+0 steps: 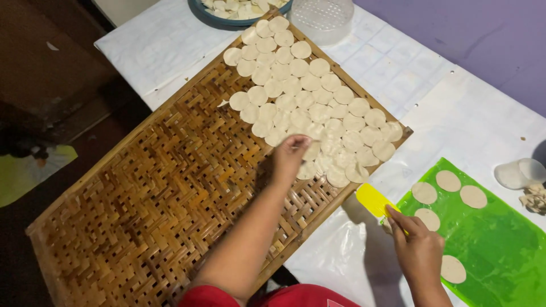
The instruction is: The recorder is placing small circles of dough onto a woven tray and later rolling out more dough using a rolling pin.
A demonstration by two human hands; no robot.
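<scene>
Desk (pixel 455 113) under a white plastic sheet, set against a purple wall (pixel 483 34); dark floor to the left. A large woven bamboo tray (pixel 142 216) lies slantwise across the desk, its far end covered with rows of pale dough rounds (pixel 307 96), overlapping slightly. Near half of the tray bare.

Beyond the tray: a dark-rimmed bowl (pixel 199 11) of dough scraps and a clear perforated lid (pixel 324 20). On the right, a green mat (pixel 495 244) with five loose rounds; a clear round cutter (pixel 520 173) and a clump of scraps (pixel 534 199) at its far edge.

Left hand (pixel 290 156) reaches over the tray, fingertips pinched on one dough round (pixel 311 150) at the near edge of the rows. Right hand (pixel 418 247) rests at the mat's near-left corner, fingers closed around a yellow scraper (pixel 374 199) whose blade points toward the tray, just beside the nearest round on the mat (pixel 427 219).
</scene>
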